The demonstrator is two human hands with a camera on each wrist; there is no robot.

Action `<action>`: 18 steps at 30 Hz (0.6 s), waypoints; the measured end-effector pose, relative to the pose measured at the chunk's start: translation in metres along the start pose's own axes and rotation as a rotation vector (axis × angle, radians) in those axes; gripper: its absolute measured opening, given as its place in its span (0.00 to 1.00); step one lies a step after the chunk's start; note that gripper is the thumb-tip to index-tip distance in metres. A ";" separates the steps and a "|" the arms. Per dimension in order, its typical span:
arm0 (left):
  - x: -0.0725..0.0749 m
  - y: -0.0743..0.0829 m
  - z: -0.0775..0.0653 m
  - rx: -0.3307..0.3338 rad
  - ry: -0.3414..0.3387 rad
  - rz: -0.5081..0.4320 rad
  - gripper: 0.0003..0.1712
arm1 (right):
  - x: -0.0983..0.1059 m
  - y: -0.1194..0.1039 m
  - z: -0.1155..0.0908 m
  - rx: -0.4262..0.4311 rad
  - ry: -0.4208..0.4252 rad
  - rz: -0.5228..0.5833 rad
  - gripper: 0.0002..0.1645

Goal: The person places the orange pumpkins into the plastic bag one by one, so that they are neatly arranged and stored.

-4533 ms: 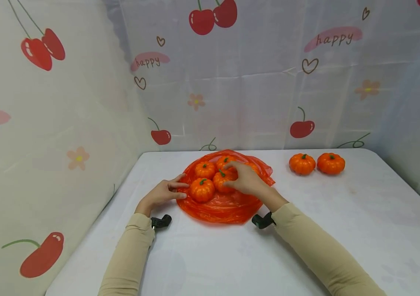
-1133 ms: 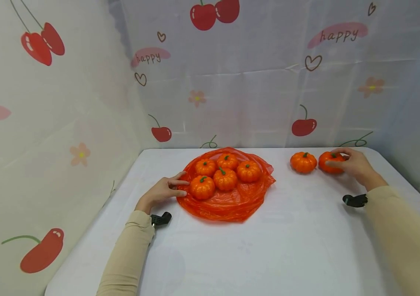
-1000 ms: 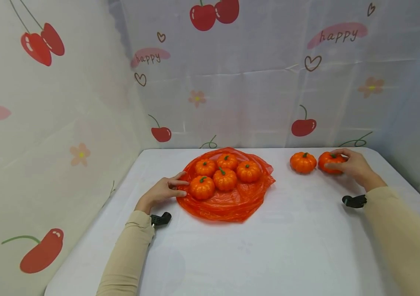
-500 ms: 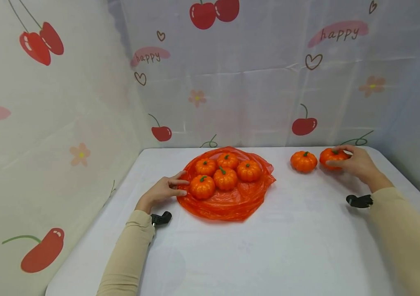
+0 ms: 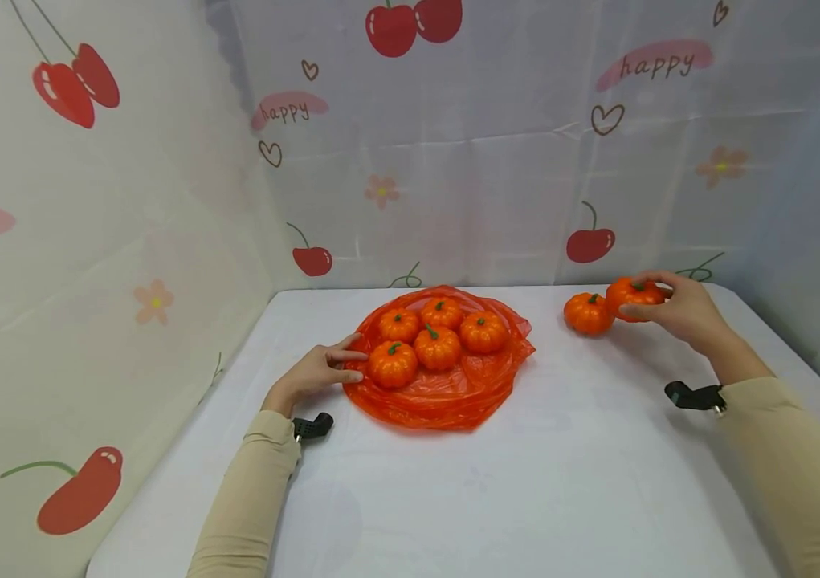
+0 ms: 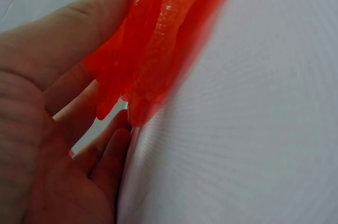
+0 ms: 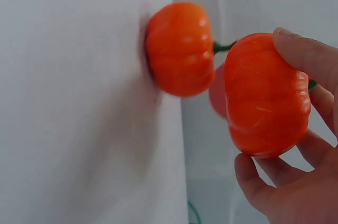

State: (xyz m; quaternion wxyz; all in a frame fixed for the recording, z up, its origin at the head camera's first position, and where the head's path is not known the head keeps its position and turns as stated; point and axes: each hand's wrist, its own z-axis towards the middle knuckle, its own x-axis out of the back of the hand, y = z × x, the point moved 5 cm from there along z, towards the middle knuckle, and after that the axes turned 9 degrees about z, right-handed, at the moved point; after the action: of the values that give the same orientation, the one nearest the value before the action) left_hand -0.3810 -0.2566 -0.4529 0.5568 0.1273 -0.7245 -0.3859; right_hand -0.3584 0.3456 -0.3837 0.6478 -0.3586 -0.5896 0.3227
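My right hand (image 5: 686,313) grips a small pumpkin (image 5: 632,300) between thumb and fingers, raised off the table. In the right wrist view the held pumpkin (image 7: 266,97) is tilted, its stem mostly hidden by the hand. Just left of it, another pumpkin (image 5: 588,314) stands on the table. My left hand (image 5: 317,372) holds the left edge of a red plastic bag (image 5: 446,405), thumb and fingers on either side of the plastic (image 6: 153,39) in the left wrist view. Several pumpkins (image 5: 437,348) sit upright in the spread bag.
A white-covered table (image 5: 525,482) carries everything. Behind and at the left hang printed curtains (image 5: 482,185) with cherries and hearts. The table's back edge is close behind the bag and the right-hand pumpkins.
My right hand moved from the bag to the far-right pumpkin, took hold of it, and has lifted it slightly up and leftward. My left hand stays at the bag's edge.
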 end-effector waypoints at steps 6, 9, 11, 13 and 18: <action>0.001 0.000 0.001 -0.009 0.002 0.004 0.27 | -0.011 -0.020 -0.005 0.042 -0.050 0.034 0.55; 0.001 0.001 0.002 -0.030 0.005 0.001 0.27 | -0.017 -0.028 -0.008 0.059 -0.073 0.038 0.54; 0.002 0.001 0.003 -0.041 0.006 -0.007 0.27 | -0.022 -0.034 -0.011 0.064 -0.081 0.035 0.54; 0.002 0.001 0.003 -0.047 0.004 -0.007 0.27 | -0.028 -0.040 -0.014 0.062 -0.089 0.030 0.53; 0.000 0.000 0.002 -0.014 -0.003 -0.013 0.27 | -0.043 -0.057 -0.019 0.075 -0.113 0.015 0.47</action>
State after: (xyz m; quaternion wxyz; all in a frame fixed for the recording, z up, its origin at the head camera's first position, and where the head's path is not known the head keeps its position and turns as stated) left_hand -0.3827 -0.2563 -0.4529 0.5543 0.1274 -0.7215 -0.3948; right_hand -0.3437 0.2775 -0.3591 0.6240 -0.3197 -0.6100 0.3693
